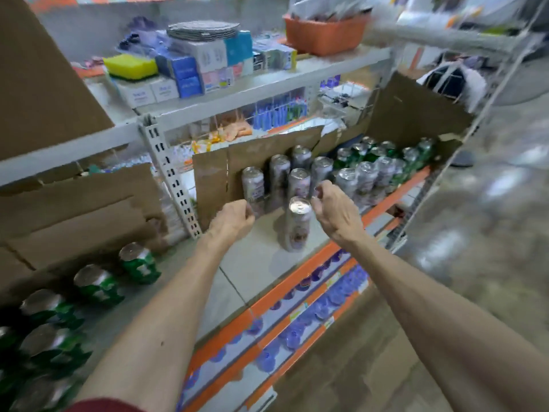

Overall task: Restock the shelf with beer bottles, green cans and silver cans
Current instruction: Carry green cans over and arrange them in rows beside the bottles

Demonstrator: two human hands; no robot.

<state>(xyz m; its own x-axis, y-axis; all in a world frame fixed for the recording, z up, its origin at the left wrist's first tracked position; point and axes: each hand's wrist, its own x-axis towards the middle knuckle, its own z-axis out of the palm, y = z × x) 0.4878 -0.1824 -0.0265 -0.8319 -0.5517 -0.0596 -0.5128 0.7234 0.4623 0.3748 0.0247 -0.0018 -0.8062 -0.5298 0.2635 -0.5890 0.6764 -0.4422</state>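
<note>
Tall silver can stands upright on the grey shelf, in front of a cut-open brown cardboard box holding upright silver cans and, behind them, green cans. Left grip curled, empty. Right grip loosely curled just beside the can's top; contact cannot be told.

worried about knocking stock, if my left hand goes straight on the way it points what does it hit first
Likely the leftmost silver can, just past the left hand, beside the cardboard flap; depth is unclear.
</note>
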